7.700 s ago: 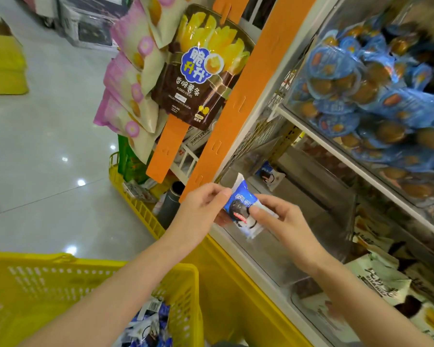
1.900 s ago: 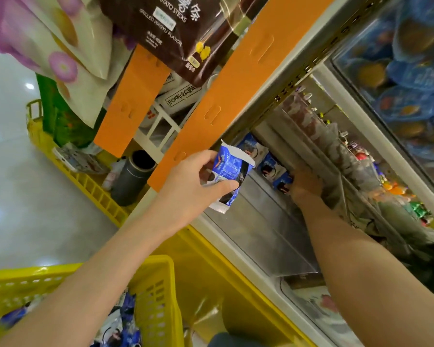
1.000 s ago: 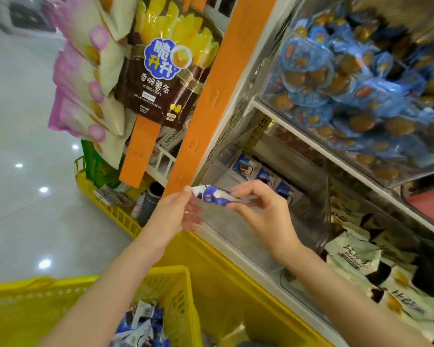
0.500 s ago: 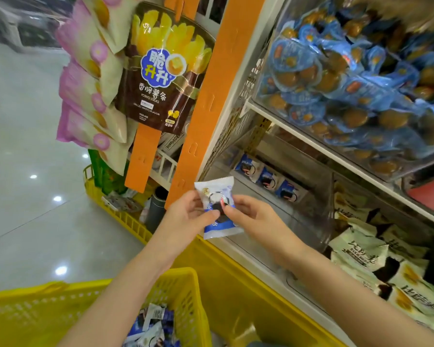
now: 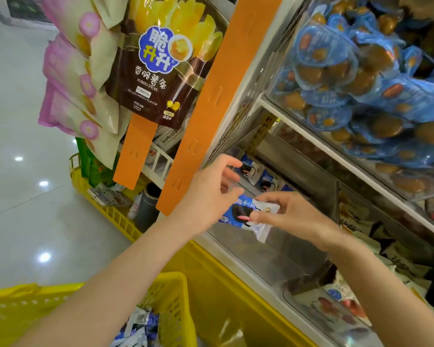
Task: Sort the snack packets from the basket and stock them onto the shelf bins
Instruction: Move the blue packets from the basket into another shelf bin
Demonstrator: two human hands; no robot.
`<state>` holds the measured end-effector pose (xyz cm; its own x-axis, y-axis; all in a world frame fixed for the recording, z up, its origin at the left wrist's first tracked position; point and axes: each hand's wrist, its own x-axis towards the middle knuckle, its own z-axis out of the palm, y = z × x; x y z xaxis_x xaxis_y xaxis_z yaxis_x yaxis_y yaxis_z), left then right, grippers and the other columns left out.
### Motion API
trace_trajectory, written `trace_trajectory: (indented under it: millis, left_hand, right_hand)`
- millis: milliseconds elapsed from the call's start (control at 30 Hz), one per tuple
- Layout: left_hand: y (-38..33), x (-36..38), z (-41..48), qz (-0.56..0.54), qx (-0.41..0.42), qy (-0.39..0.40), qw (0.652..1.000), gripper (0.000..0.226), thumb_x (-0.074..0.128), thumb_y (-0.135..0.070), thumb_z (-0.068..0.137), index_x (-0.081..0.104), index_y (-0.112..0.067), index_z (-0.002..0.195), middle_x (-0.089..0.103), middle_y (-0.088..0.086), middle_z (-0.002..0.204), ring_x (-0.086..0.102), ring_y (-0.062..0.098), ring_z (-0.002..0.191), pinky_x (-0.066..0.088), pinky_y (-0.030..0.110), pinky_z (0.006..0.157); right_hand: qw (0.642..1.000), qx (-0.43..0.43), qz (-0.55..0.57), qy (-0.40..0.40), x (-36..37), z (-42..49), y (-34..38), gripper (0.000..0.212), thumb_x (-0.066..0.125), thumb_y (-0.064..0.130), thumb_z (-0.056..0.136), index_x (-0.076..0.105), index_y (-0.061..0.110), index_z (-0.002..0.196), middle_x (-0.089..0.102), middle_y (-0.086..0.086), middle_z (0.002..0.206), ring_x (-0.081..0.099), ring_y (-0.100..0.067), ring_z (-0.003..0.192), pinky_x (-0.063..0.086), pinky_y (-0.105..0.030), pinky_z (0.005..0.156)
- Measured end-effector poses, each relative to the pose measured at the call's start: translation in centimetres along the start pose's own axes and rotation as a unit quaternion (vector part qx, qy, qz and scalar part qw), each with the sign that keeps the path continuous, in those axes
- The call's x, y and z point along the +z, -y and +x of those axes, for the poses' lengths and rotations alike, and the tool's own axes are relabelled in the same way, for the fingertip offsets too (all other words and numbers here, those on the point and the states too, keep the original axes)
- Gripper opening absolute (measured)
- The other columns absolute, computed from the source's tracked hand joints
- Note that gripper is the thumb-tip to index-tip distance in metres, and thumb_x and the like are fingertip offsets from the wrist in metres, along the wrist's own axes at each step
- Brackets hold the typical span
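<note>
Snack packet [image 5: 246,216] pinched in right hand [image 5: 293,216], over the clear shelf bin [image 5: 273,259] front; left hand [image 5: 211,194] loose-fingered, empty, just beside its blue end. Likely light, slick, crinkly film with brittle filling: best pinched by a sealed edge, never squeezed.

The snack packet [image 5: 239,212] is of glossy plastic film, and the potato sticks bag [image 5: 156,71] looks shiny in the same way. The basket [image 5: 172,294] is matt plastic lattice. The shelf bin [image 5: 266,254] is clear smooth plastic, and the floor [image 5: 18,221] is polished and reflecting.
</note>
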<state>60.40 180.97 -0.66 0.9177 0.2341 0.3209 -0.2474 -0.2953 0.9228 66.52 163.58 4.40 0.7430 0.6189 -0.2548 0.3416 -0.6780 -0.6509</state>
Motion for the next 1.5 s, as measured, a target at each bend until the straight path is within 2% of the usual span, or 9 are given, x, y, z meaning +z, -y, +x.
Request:
trace_trajectory:
  millis: [167, 333, 433, 533, 700, 933, 1200, 1333, 1500]
  left_hand:
    - [2.8, 0.4, -0.3, 0.236, 0.105, 0.024, 0.966, 0.025, 0.050, -0.027, 0.094, 0.051, -0.021, 0.118, 0.056, -0.007, 0.110, 0.047, 0.008, 0.104, 0.031, 0.017, 0.085]
    - [4.7, 0.8, -1.2, 0.354, 0.164, 0.091, 0.916, 0.045, 0.021, -0.039, 0.096, 0.062, -0.022, 0.098, 0.063, -0.007, 0.095, 0.051, 0.012, 0.092, 0.028, 0.026, 0.092]
    - [4.9, 0.6, -1.1, 0.350, 0.164, 0.100, 0.917, 0.045, 0.021, -0.040, 0.096, 0.063, -0.023, 0.097, 0.063, -0.008, 0.094, 0.051, 0.010, 0.091, 0.028, 0.025, 0.094]
    - [5.0, 0.6, -1.1, 0.341, 0.164, 0.106, 0.919, 0.043, 0.024, -0.039, 0.096, 0.063, -0.022, 0.098, 0.063, -0.008, 0.095, 0.052, 0.010, 0.092, 0.030, 0.027, 0.096]
    - [5.3, 0.5, -0.9, 0.345, 0.173, 0.103, 0.917, 0.038, 0.029, -0.036, 0.096, 0.064, -0.021, 0.096, 0.063, -0.007, 0.093, 0.053, 0.012, 0.089, 0.034, 0.029, 0.093]
    - [5.2, 0.8, -1.1, 0.367, 0.177, 0.089, 0.909, 0.038, 0.030, -0.034, 0.096, 0.065, -0.020, 0.089, 0.064, -0.006, 0.086, 0.055, 0.013, 0.083, 0.040, 0.031, 0.088]
    - [4.7, 0.5, -1.2, 0.392, 0.160, 0.116, 0.898, 0.037, 0.027, -0.036, 0.098, 0.060, -0.021, 0.101, 0.060, -0.005, 0.099, 0.049, 0.011, 0.097, 0.026, 0.025, 0.097]
    - [4.5, 0.3, -2.2, 0.384, 0.155, 0.101, 0.905, 0.030, 0.035, -0.030, 0.100, 0.055, -0.017, 0.117, 0.055, 0.000, 0.118, 0.042, 0.016, 0.120, 0.013, 0.023, 0.110]
    - [4.0, -0.3, -5.8, 0.312, 0.128, 0.050, 0.940, 0.033, 0.041, -0.023, 0.098, 0.049, -0.018, 0.130, 0.047, -0.003, 0.129, 0.034, 0.009, 0.126, 0.020, 0.019, 0.104]
  right_hand:
    - [0.974, 0.065, -0.031, -0.215, -1.7, 5.0, -4.0, 0.014, 0.072, 0.026, 0.080, 0.062, 0.029, 0.071, 0.064, 0.009, 0.071, 0.060, -0.004, 0.066, 0.047, -0.020, 0.061]
    - [0.958, 0.120, -0.090, -0.245, -1.0, 12.6, -7.9, 0.037, 0.066, 0.023, 0.085, 0.056, 0.009, 0.118, 0.058, -0.004, 0.112, 0.056, -0.016, 0.097, 0.045, -0.020, 0.084]
    - [0.949, 0.110, -0.049, -0.291, -0.6, 15.6, -9.0, 0.037, 0.066, 0.017, 0.086, 0.055, 0.006, 0.120, 0.061, -0.013, 0.117, 0.056, -0.013, 0.083, 0.044, -0.004, 0.065]
    - [0.957, 0.131, -0.075, -0.249, -0.1, 17.1, -10.2, 0.039, 0.055, 0.025, 0.093, 0.051, 0.004, 0.126, 0.055, -0.018, 0.127, 0.054, -0.029, 0.113, 0.042, -0.032, 0.099]
    - [0.944, 0.102, -0.117, -0.292, -0.5, 18.3, -11.2, 0.041, 0.062, 0.023, 0.088, 0.054, 0.010, 0.126, 0.051, -0.015, 0.129, 0.054, -0.031, 0.114, 0.047, -0.046, 0.096]
    - [0.913, 0.068, -0.258, -0.308, -0.3, 17.5, -11.0, 0.051, 0.064, 0.034, 0.086, 0.051, 0.009, 0.129, 0.052, -0.015, 0.128, 0.047, -0.029, 0.119, 0.042, -0.042, 0.099]
    - [0.954, 0.031, 0.003, -0.299, 2.4, 9.8, -3.8, 0.038, 0.050, 0.024, 0.096, 0.049, 0.003, 0.127, 0.055, -0.013, 0.126, 0.054, -0.023, 0.113, 0.043, -0.029, 0.093]
    - [0.972, -0.018, -0.020, -0.232, 5.3, 2.5, -2.7, 0.031, 0.044, 0.028, 0.097, 0.051, 0.016, 0.125, 0.060, 0.005, 0.106, 0.058, -0.007, 0.091, 0.045, -0.017, 0.075]
    - [0.955, -0.147, -0.171, -0.190, 8.3, -2.7, -3.6, 0.032, 0.050, 0.019, 0.095, 0.053, 0.015, 0.127, 0.054, 0.001, 0.127, 0.043, 0.001, 0.117, 0.028, -0.007, 0.101]
